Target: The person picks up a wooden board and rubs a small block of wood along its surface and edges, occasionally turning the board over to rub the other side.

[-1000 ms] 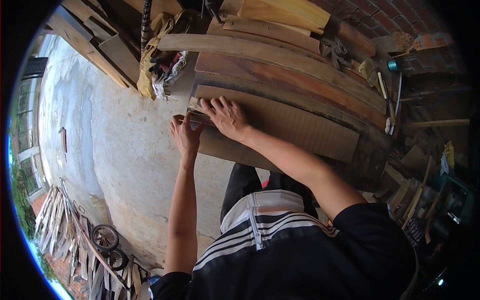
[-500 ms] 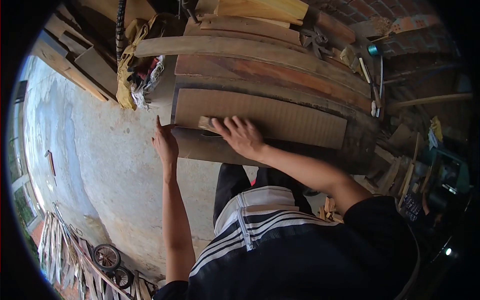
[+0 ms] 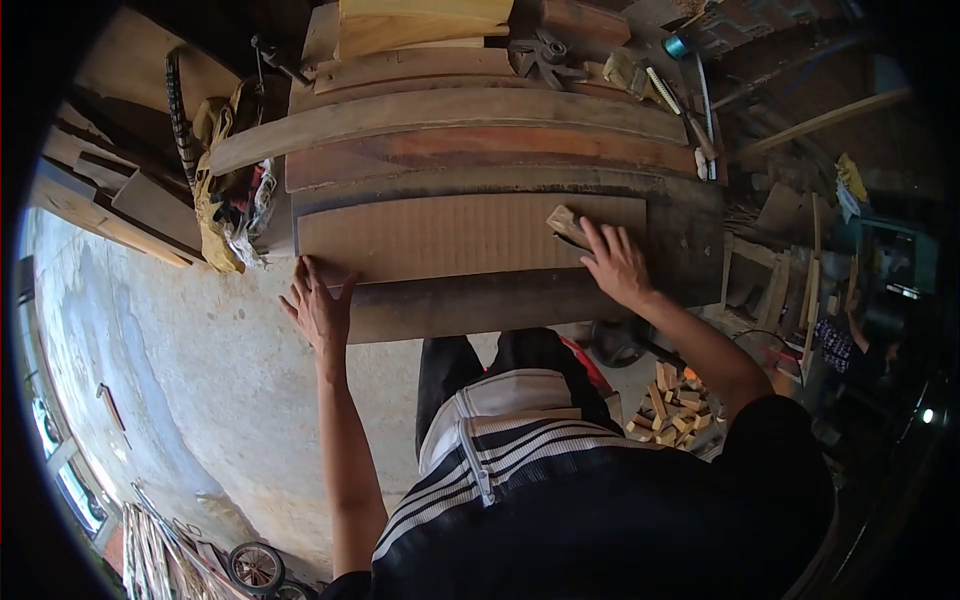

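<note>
A long, flat brown board [image 3: 430, 235] with fine crosswise ribs, like corrugated cardboard, lies along the near part of the workbench [image 3: 470, 305]. My left hand [image 3: 320, 308] is at its lower left corner, fingers spread, fingertips touching the edge. Toward the board's right end, my right hand [image 3: 618, 265] grips a small wooden block [image 3: 563, 222] with a dark underside. The block rests tilted on the ribbed surface, and its lower end is partly hidden by my fingers.
Behind the board lie a long curved plank [image 3: 450, 112] and a reddish plank [image 3: 470, 148]. A metal spoked part [image 3: 548, 58] and hand tools [image 3: 690, 120] sit at the back. Wood offcuts [image 3: 675, 405] are heaped on the floor at right. A person [image 3: 850, 345] is at far right.
My right hand has slid the block from the board's left part to its right part. My left hand's fingers have spread from a pointing shape. The view has shifted.
</note>
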The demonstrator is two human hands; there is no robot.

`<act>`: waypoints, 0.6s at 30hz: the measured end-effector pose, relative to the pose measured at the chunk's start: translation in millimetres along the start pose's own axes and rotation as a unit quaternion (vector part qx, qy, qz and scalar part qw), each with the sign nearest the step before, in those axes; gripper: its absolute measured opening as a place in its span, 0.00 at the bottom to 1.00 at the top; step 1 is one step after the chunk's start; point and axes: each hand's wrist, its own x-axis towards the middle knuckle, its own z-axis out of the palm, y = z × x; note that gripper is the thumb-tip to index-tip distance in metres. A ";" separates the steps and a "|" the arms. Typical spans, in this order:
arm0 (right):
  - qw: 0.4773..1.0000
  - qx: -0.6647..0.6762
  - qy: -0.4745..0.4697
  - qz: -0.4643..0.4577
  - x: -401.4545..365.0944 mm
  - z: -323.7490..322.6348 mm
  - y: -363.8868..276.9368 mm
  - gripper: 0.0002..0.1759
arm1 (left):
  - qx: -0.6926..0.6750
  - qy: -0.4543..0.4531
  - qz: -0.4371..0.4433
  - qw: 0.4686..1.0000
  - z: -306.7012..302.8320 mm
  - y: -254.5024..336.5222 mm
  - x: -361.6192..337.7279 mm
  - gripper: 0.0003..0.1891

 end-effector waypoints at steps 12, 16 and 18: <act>0.972 0.121 0.145 -0.142 173.2 42.1 -218.3 0.32 | 0.107 -0.052 0.014 0.993 -21.3 31.0 7.1 0.62; 0.988 0.075 0.114 -0.072 140.2 40.8 -164.9 0.35 | 0.134 -0.101 0.001 0.986 -25.7 35.2 15.3 0.65; 0.990 0.054 0.128 0.006 92.7 27.7 -99.9 0.42 | 0.135 -0.100 0.002 0.986 -24.6 36.6 16.1 0.65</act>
